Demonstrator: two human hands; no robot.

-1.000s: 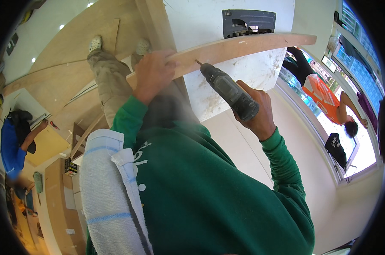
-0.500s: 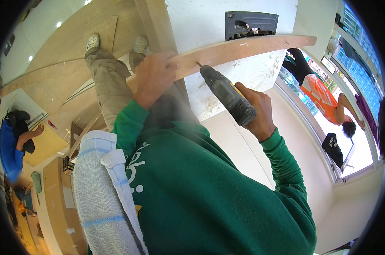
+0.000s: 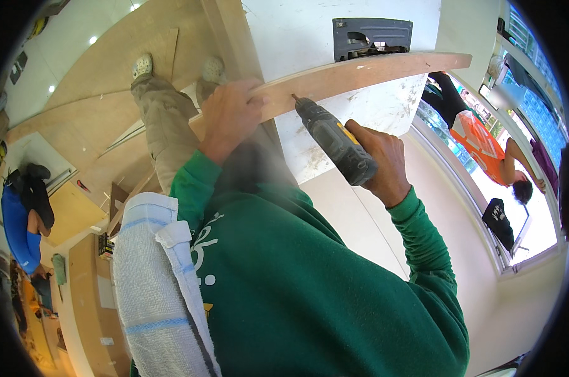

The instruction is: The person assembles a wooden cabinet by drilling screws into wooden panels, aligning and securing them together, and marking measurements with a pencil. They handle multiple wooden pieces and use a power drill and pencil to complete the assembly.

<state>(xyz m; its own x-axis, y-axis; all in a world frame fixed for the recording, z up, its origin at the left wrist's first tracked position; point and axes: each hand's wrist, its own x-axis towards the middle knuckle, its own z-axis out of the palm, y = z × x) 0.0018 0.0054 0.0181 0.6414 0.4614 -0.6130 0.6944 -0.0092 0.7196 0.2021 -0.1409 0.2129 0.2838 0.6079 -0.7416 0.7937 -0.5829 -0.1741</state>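
Drill (image 3: 335,141) in right hand (image 3: 386,162), fingers wrapped round it, left hand (image 3: 230,120) gripping the wooden strip (image 3: 360,76): steady, straight pressure should help!

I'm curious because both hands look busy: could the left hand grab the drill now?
Probably yes, but it would likely have to let go first: the left hand is holding the wooden board. The drill is close by, though the right hand has it.

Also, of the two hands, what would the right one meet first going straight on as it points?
The right hand holds a drill, whose bit would likely meet the wooden board first; its tip looks to be at the board's face, though exact depth is unclear.
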